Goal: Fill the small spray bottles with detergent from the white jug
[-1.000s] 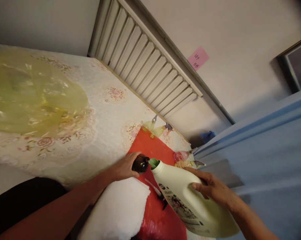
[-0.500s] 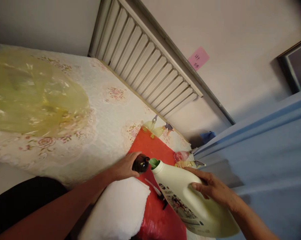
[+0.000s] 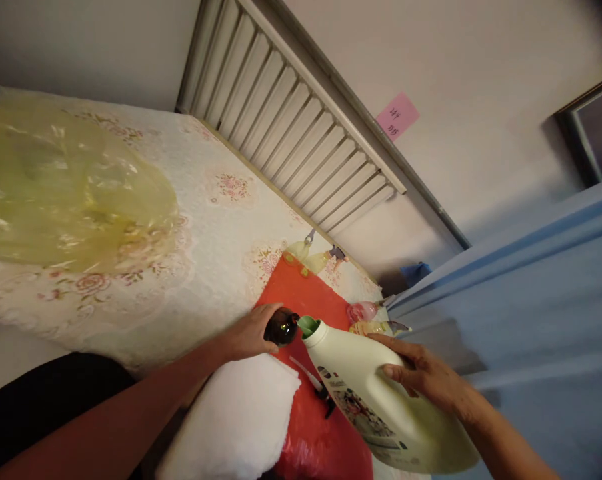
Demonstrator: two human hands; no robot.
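My left hand [image 3: 253, 333] is wrapped round a small dark bottle [image 3: 281, 326]. Gripped at its handle by my right hand [image 3: 421, 370], a large pale green detergent jug [image 3: 381, 400] tilts to the left. The jug's green spout [image 3: 308, 325] meets or nearly meets the mouth of the dark bottle; whether they touch I cannot tell. Beneath them lies a red plastic sheet [image 3: 301, 287]. A black and white pump top [image 3: 318, 390] rests on the red plastic, partly behind the jug. White folded cloth [image 3: 235, 420] sits below my left hand.
A yellow plastic bag [image 3: 75, 193] spreads over the flowered tablecloth [image 3: 215, 247] at left. Bottles with pink [image 3: 363, 311] and yellow contents [image 3: 371, 329] lie by the blue curtain [image 3: 541, 320]. Along the wall runs a radiator [image 3: 285, 120]; a pink note [image 3: 397, 117] is above it.
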